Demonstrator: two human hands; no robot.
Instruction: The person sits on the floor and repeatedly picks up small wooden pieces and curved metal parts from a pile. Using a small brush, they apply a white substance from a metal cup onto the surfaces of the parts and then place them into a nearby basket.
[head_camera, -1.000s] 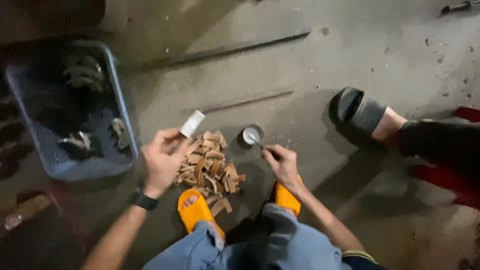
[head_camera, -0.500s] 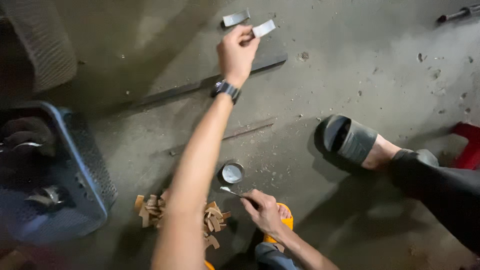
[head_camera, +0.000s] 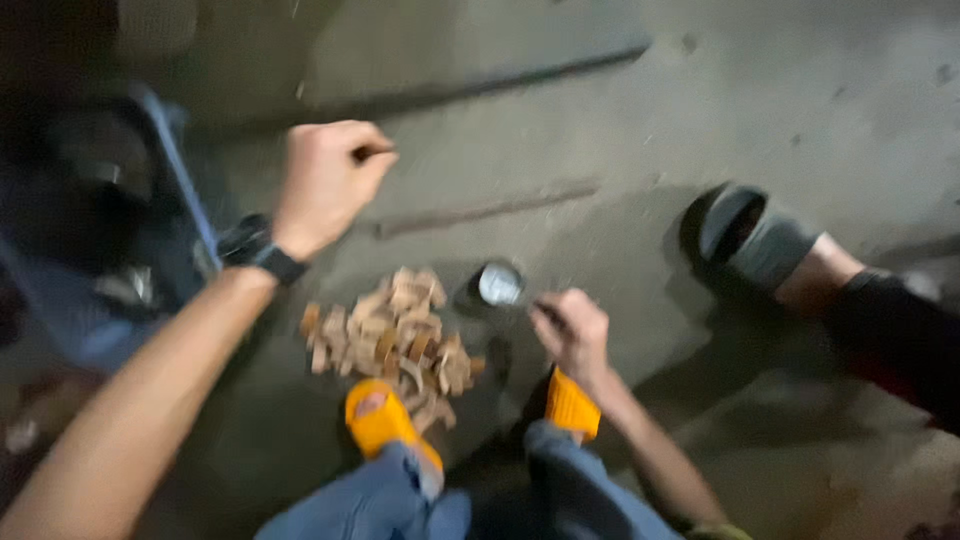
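Left hand (head_camera: 325, 180) fisted above wood pieces (head_camera: 395, 335)

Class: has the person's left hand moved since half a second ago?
Yes. The left hand has drawn back from the far floor toward the wood pile.

Left hand (head_camera: 325, 185) raised, fingers curled shut; right hand (head_camera: 573, 333) low, fingers bent.

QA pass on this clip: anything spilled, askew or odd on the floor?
Nothing clearly wrong. The small brown wooden pieces lie in a loose, untidy heap on the concrete floor, between the left hand and right hand, beside a small round tin. Blur hides finer damage.
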